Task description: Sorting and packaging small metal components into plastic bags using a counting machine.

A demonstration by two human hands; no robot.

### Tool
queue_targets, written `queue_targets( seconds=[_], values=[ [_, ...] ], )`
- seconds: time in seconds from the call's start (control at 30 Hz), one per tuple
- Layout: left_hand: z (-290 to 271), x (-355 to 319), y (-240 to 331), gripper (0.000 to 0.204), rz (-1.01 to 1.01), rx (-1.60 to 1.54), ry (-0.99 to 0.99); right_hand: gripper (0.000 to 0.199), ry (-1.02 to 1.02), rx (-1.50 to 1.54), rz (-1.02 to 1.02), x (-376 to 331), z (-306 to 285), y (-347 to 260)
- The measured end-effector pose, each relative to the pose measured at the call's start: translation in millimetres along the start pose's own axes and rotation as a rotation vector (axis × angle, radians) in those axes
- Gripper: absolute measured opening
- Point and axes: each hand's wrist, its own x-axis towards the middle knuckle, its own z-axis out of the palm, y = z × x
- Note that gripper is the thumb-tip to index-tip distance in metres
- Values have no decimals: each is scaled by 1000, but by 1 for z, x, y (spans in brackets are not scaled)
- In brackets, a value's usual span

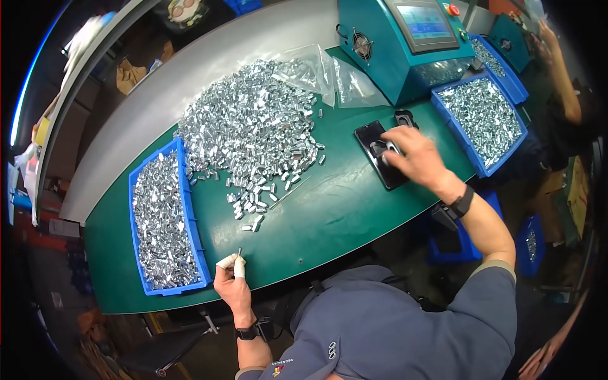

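The fisheye view looks steeply down from head height, over the shirt (405, 323) at bottom centre, facing across the desk (342, 221); near, yet wide enough to frame left hand (233, 285), right hand (418, 155) and the upper-right machine (394, 71).

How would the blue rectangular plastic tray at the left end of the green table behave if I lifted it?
The blue rectangular plastic tray would probably feel heavy, since small shiny silver metal pieces fill it. They look loose and smooth, so tilting could send some sliding out. Its straight walls suggest it's fairly stiff.
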Motion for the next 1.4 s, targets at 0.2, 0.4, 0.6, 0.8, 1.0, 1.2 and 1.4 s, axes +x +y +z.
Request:
queue_targets(
  seconds=[0.2, 0.4, 0.6, 0.8, 1.0, 1.2, 1.4],
  values=[
    [-5, -5, -4, 5, -3, -32, 5, 25, -116, 32, -38, 0, 25, 12],
    [-2, -1, 0, 5, 20, -19, 8, 30, 38, 32, 263, 1, -9, 50],
    [-3, -2, 1, 6, 9, 1, 4, 30, 220, -132, 221, -20, -23, 58],
    [-1, -2, 1, 5, 27, 1, 1, 19, 233, 84, 316, -54, -17, 33],
    [0, 1, -2, 6, 45, -7, -8, 19, 242, 239, 254, -77, 5, -8],
    [-9, -2, -7, 8, 53, -34, 2, 56, 213, 55, 285, -83, 14, -23],
    [-10, -3, -12, 7, 49, -52, -7, 66, 163, 20, 288, -85, 29, -28]
  ],
)
